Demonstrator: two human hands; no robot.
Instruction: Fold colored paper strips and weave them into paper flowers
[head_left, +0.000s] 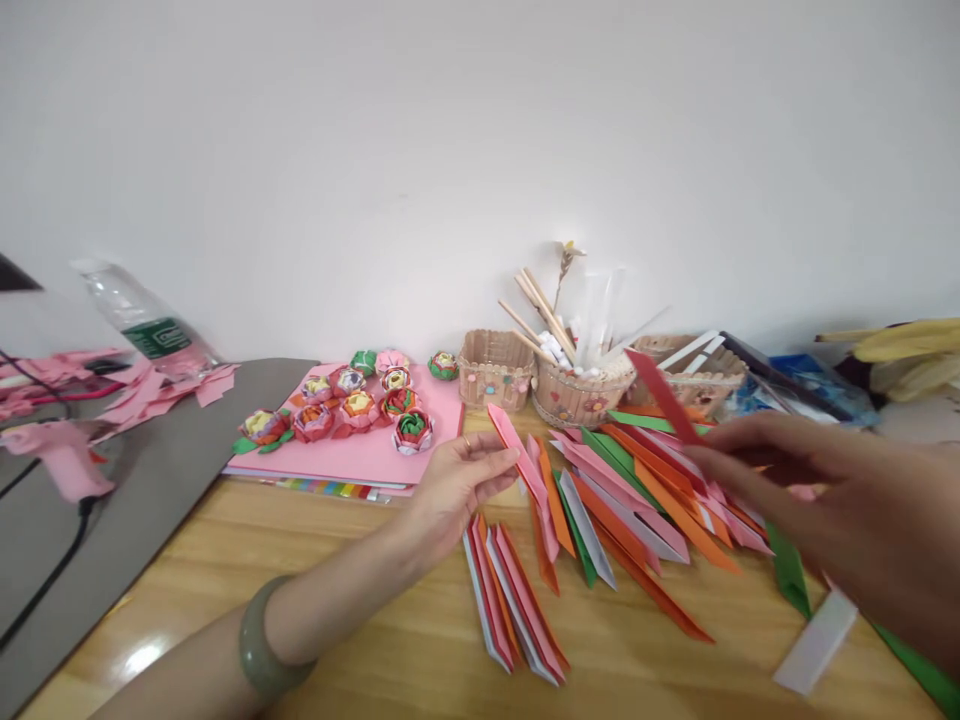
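Note:
My left hand (pixel 457 482), with a ring and a green bangle at the wrist, pinches folded paper strips (pixel 521 462), pink with orange at the edge. Between the fingertips of my right hand (pixel 817 490) is a red folded strip (pixel 664 395), tilted up to the left. Two bundles of nested folded strips (pixel 517 605) lie on the wooden table (pixel 360 610) below my left hand. Many loose folded strips (pixel 637 490) in orange, pink, green and white spread between my hands. A white strip (pixel 816 642) rests below my right hand.
Folded paper flowers (pixel 360 408) sit on pink sheets (pixel 352 463). Woven baskets (pixel 581 395) with sticks stand by the wall. At the left are a pink glue gun (pixel 60 455), its cord, a plastic bottle (pixel 150 315) and pink paper scraps (pixel 161 393).

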